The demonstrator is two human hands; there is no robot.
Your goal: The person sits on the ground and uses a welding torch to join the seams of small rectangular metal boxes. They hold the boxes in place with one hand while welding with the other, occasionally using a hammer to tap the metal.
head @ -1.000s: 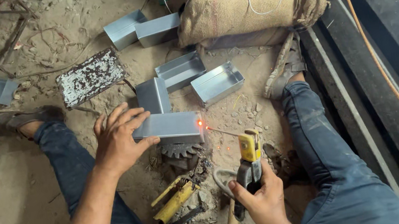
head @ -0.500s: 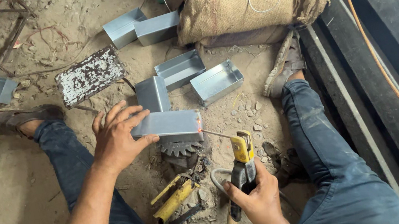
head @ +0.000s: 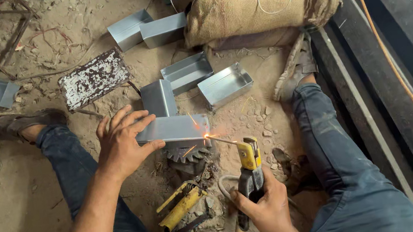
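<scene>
**Sheet-metal box under the arc, corner seam in progress**

Sheet-metal box (head: 173,128) sits on a toothed gear (head: 188,153) between my knees. My left hand (head: 123,144) presses flat on its top; my right hand (head: 269,210) is clamped around the electrode holder (head: 249,165), rod sparking at the box's right corner. I judge this weld is underway, not finished. Finished-looking trays (head: 225,85) lie farther off; a yellow tool (head: 181,210) lies near.

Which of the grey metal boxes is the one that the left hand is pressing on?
The metal box nearest the person, under the left hand, where the welding rod sparks at its right corner. The other boxes lie untouched farther away.
</scene>
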